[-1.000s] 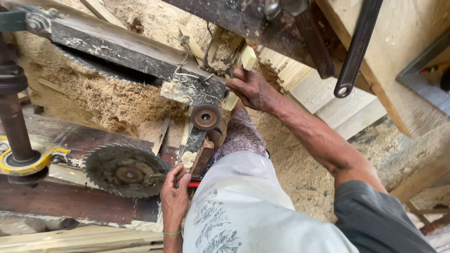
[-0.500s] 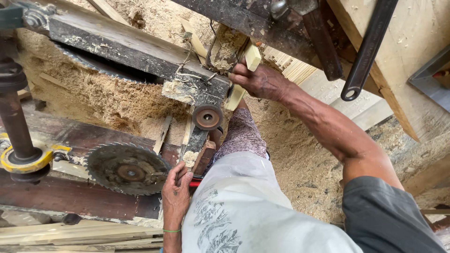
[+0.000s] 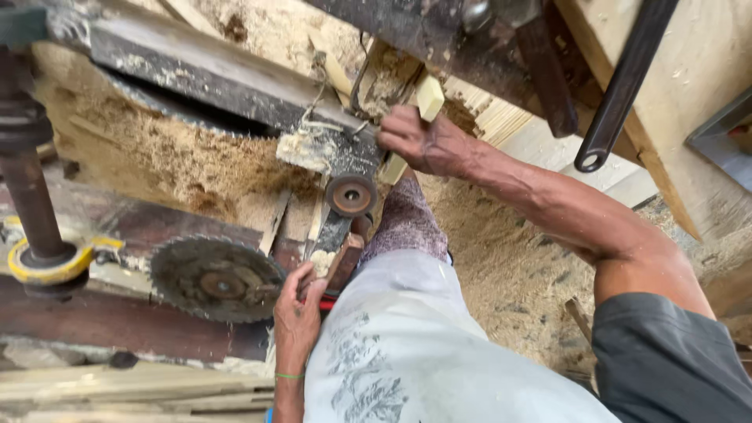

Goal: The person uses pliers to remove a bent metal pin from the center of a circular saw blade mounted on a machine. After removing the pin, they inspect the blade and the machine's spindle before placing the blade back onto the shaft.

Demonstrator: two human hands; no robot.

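Up and leftward went the right hand (image 3: 423, 141), which had slid along the pale wooden block (image 3: 428, 95) and closed around it beneath the dusty machine frame (image 3: 235, 74). Left hand (image 3: 296, 309) gripped a red-handled tool (image 3: 329, 298) beside the toothed saw blade (image 3: 215, 280), sawdust (image 3: 157, 172) heaped behind.
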